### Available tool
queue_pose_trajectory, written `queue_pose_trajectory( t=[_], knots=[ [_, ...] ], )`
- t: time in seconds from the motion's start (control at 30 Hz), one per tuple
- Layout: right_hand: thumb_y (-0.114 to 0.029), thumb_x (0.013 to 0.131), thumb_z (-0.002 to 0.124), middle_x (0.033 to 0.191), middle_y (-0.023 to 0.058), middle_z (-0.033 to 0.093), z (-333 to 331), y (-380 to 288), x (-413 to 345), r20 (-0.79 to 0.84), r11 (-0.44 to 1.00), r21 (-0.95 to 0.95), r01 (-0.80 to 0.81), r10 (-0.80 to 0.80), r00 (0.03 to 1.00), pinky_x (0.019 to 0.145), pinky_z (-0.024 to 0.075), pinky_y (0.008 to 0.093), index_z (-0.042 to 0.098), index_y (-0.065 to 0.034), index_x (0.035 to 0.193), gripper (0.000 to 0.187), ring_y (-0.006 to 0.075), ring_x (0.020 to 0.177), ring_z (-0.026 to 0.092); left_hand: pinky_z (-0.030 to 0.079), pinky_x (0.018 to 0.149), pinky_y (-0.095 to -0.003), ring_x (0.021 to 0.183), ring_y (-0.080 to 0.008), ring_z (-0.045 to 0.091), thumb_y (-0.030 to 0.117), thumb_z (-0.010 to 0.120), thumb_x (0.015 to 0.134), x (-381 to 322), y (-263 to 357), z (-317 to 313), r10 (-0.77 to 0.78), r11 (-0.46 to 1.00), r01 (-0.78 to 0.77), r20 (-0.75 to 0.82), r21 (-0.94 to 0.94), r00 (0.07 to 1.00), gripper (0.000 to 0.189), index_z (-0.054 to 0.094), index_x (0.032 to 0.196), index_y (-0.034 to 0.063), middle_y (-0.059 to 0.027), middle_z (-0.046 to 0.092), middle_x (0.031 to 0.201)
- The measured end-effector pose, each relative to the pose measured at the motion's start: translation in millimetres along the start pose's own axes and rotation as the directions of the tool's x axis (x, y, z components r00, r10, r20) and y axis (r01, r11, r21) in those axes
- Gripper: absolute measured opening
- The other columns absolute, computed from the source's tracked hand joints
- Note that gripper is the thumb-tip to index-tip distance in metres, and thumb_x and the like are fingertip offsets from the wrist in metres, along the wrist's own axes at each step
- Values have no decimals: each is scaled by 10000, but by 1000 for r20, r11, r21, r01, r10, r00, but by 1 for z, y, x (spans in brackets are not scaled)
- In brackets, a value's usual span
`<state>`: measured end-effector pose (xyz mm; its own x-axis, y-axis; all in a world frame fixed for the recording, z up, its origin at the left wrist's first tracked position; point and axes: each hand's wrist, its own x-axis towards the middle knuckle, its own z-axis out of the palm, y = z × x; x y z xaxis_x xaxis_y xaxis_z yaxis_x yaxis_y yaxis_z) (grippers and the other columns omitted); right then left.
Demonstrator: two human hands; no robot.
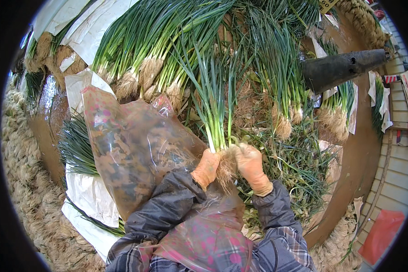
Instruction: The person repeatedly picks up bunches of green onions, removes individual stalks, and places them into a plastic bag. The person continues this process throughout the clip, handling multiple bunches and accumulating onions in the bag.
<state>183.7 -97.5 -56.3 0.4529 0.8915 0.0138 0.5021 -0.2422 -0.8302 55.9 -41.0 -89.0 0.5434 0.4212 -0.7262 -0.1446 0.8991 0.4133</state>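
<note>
A small bunch of green onions [216, 125] stands with its leaves pointing away from me and its pale roots hanging down. My left hand [207, 169], in a dirty orange glove, grips the bunch at its white base. On the right side of the roots is my gloved right hand [251, 166], its fingers bent at a stalk by the edge of the bunch; how firmly they hold it is hard to tell. A muddy clear plastic sheet with pink dots [139, 146] covers my lap and left leg.
Rooted green onions [146, 68] lie in a large pile ahead, more [278, 88] to the right. Stripped leaves [299, 170] litter the ground. A black boot-like or tubular object [346, 68] juts in at right. Paper-wrapped bundles [91, 193] lie at left, beside stacked roots [30, 190].
</note>
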Motion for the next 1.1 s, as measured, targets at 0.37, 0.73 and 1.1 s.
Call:
queue_pose_trajectory(
  t=[0.37,0.73,1.1],
  knots=[
    [-264,965,572,894,65,657,-154,145,-135,-501,612,611,-502,790,354,690,518,352,645,1,1036,284,187,802,614,551,672,-328,773,-175,619,144,604,927,-10,24,8,-101,906,306,554,-292,826,379,490,1279,61,-60,601,901],
    [-610,868,561,1103,162,681,-108,245,-4,-394,404,-551,-730,645,655,805,513,460,507,-149,1362,678,354,975,660,560,757,-345,857,-233,668,4,635,841,-5,21,16,-209,957,271,399,-104,893,287,551,1112,49,-163,664,1026],
    [-297,922,663,528,-34,591,-80,129,22,-392,713,-696,-87,-275,878,343,304,235,726,-117,822,215,59,384,397,560,671,-340,747,-228,656,45,612,885,14,14,13,-90,988,118,253,-96,963,267,542,1142,27,-147,657,1000]
  ],
)
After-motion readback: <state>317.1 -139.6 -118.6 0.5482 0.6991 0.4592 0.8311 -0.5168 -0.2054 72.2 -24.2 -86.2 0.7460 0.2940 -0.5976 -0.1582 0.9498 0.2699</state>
